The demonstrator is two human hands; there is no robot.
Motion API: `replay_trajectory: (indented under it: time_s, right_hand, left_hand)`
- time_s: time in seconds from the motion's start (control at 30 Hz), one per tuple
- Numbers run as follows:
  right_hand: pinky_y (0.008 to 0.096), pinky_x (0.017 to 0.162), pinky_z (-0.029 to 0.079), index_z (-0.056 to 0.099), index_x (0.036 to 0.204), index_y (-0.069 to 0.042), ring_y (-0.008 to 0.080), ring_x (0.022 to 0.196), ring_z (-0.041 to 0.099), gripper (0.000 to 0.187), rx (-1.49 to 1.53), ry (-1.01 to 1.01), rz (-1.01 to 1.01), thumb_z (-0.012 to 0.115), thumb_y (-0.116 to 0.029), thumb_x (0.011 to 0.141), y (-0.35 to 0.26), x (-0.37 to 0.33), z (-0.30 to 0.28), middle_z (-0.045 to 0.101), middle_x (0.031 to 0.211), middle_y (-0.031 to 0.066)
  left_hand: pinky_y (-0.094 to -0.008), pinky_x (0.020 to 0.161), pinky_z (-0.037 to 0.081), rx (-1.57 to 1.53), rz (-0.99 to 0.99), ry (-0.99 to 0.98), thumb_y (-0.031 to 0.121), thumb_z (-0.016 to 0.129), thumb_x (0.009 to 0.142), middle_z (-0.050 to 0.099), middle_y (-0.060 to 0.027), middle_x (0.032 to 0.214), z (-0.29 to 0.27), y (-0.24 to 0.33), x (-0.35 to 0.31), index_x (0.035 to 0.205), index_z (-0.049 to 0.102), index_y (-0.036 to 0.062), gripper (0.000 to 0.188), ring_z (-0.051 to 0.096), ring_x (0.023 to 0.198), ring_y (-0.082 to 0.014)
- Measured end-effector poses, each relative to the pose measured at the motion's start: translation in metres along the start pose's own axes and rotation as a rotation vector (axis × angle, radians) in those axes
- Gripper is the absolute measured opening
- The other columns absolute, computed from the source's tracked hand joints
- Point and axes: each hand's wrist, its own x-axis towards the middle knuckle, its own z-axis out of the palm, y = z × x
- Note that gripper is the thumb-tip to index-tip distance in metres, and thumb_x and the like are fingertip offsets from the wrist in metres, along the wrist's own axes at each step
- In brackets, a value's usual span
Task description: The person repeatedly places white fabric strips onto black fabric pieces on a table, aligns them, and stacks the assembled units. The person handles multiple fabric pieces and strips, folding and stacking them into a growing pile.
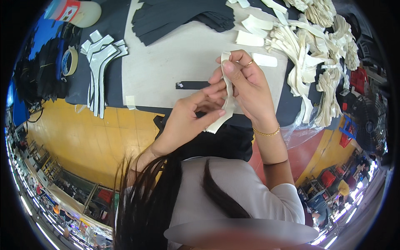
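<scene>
A narrow cream strip (228,92) is held up between my two hands, above the near edge of the work table. My right hand (250,81) pinches its upper end between thumb and fingers. Lower down, my left hand (191,112) has its thumb and fingers closed around the same strip, whose jagged lower end hangs free. Beneath my hands, a short black strip (189,85) with a small pale mark at its left end lies on the light board (154,79). A rounded cream piece (265,60) rests just beyond my right hand.
Many cream strips (300,62) are heaped on the right. Black cut pieces (179,18) lie at the back. Black-and-white Y-shaped pieces (102,62), a tape roll (69,61) and a labelled jar (79,12) sit on the left. A fan (368,121) stands at far right.
</scene>
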Motion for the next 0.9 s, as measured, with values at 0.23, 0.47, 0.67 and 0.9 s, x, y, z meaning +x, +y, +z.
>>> replay_trajectory:
  time_s: [0.23, 0.47, 0.67, 0.9]
  right_hand:
    - [0.0317, 0.080, 0.057, 0.051, 0.122, 0.000, 0.0199, 0.091, 0.072, 0.032, -0.068, 0.052, -0.210, 0.061, -0.022, 0.102, 0.017, -0.008, -0.017, 0.070, 0.101, 0.0141]
    - [0.0237, 0.073, 0.052, 0.066, 0.113, 0.000, 0.0078, 0.081, 0.064, 0.027, -0.644, 0.110, -0.013, 0.074, -0.012, 0.091, 0.011, -0.050, -0.022, 0.072, 0.093, 0.0042]
    - [0.0213, 0.068, 0.050, 0.070, 0.103, 0.000, 0.0050, 0.075, 0.062, 0.014, -0.656, 0.251, -0.022, 0.072, -0.008, 0.091, 0.004, -0.068, -0.038, 0.071, 0.085, 0.0017]
    - [0.0239, 0.061, 0.045, 0.073, 0.103, -0.001, 0.0061, 0.067, 0.054, 0.016, -0.837, 0.531, -0.126, 0.069, -0.014, 0.094, -0.010, -0.096, -0.112, 0.068, 0.076, 0.0037]
  left_hand:
    - [-0.0211, 0.073, 0.050, 0.021, -0.173, -0.046, 0.000, 0.068, 0.093, 0.069, -0.0037, 0.100, 0.011, -0.010, 0.008, 0.125, 0.062, -0.0013, 0.033, 0.062, 0.084, -0.0068]
    - [-0.0207, 0.071, 0.048, 0.010, -0.031, 0.073, 0.000, 0.064, 0.094, 0.063, 0.0008, 0.088, 0.018, -0.010, 0.004, 0.130, 0.058, -0.0005, 0.037, 0.057, 0.080, -0.0047]
    - [-0.0198, 0.070, 0.046, 0.034, 0.041, 0.045, -0.001, 0.065, 0.095, 0.057, 0.0030, 0.084, 0.022, -0.008, 0.003, 0.138, 0.056, 0.0010, 0.044, 0.053, 0.075, -0.0040]
    - [-0.0194, 0.079, 0.044, -0.106, -0.046, 0.030, -0.001, 0.066, 0.093, 0.058, 0.0024, 0.084, 0.009, -0.004, 0.001, 0.140, 0.054, -0.0013, 0.048, 0.056, 0.081, -0.0053]
